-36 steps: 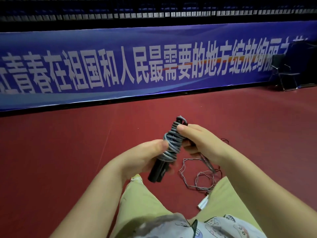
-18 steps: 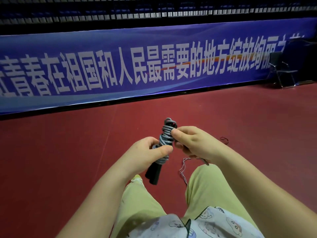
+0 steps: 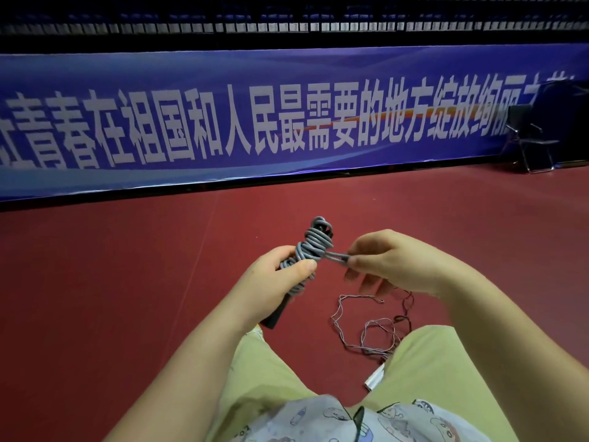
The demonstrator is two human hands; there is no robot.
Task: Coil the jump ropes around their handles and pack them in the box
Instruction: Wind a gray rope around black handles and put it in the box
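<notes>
Left hand (image 3: 280, 282) grips the black handles (image 3: 276, 314) of the grey jump rope (image 3: 310, 247), thumb pressed over the lower turns. Bundle held in the air above the red floor (image 3: 111, 298), in front of the knees. Its long axis tilts from lower left, near the left wrist, to upper right, away from the body.

Right hand (image 3: 389, 263) sits just right of the bundle, level with its middle. Thumb and forefinger pinch a short loop of rope (image 3: 338, 257) that runs out sideways from the coil, roughly crosswise to the handle axis. Other fingers loose, curled under.

Judgement: winding looks nearly complete; the pinched loop is the last slack. Next move likely turns on that crosswise pull: the right hand, being the nearer, must tuck or cinch the loop against the coil while the left holds the axis steady.

A 2nd, thin rope (image 3: 369, 333) lies loose on the floor by the right knee, its white handle (image 3: 374, 376) beside it. No box in view.
</notes>
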